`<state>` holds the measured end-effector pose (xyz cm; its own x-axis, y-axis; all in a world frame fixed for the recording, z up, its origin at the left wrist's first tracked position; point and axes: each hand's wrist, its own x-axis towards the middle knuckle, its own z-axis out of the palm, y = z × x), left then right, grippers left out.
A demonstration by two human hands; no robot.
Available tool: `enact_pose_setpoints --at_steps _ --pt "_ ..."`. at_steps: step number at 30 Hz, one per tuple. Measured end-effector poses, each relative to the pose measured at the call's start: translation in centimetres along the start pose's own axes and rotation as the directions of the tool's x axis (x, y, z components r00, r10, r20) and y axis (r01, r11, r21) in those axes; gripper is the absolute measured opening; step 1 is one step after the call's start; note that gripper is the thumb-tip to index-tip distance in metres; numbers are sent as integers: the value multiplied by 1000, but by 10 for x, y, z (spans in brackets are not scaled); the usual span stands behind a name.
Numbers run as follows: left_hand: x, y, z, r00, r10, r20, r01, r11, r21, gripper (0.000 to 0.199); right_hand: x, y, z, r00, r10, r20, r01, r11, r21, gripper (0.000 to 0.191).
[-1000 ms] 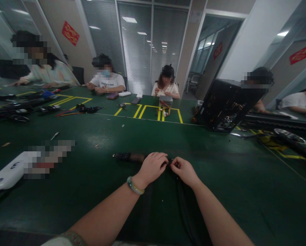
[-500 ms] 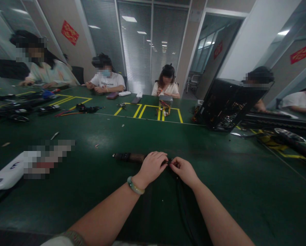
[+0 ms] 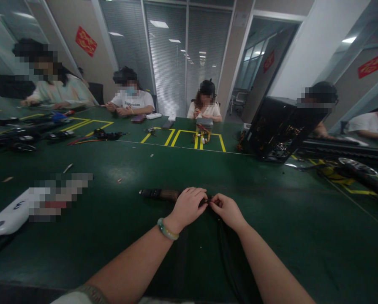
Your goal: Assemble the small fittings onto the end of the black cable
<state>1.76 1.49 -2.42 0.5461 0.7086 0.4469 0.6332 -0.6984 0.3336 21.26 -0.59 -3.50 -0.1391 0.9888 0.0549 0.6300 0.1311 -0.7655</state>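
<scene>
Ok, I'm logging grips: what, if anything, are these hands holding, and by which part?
The left hand appears to hold the dark cylindrical tool near its brown section; the right hand is beside it, but whether it grips anything is hidden.

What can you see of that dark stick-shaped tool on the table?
The tool is slim and rounded, black towards one end, brownish beside that, with a small shiny, metal-looking tip pointing left. It appears to lie roughly sideways on the green table. The left hand covers the rest.
</scene>
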Motion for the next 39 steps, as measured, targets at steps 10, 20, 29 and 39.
enact_pose_setpoints --at_steps 10,20,29,39 --pt "0 2 -2 1000 23 14 -23 1000 18 16 2 7 3 1000 -17 -16 17 1000 4 10" --pt "1 3 -2 1000 7 23 -8 1000 27 13 1 4 2 1000 -6 -20 6 1000 -1 10" --pt "1 3 0 1000 24 -11 -23 999 34 14 -1 1 2 999 6 -43 -8 999 -35 9" --pt "1 4 -2 999 47 20 -49 997 61 9 0 5 5 998 13 -60 -14 1000 -16 11"
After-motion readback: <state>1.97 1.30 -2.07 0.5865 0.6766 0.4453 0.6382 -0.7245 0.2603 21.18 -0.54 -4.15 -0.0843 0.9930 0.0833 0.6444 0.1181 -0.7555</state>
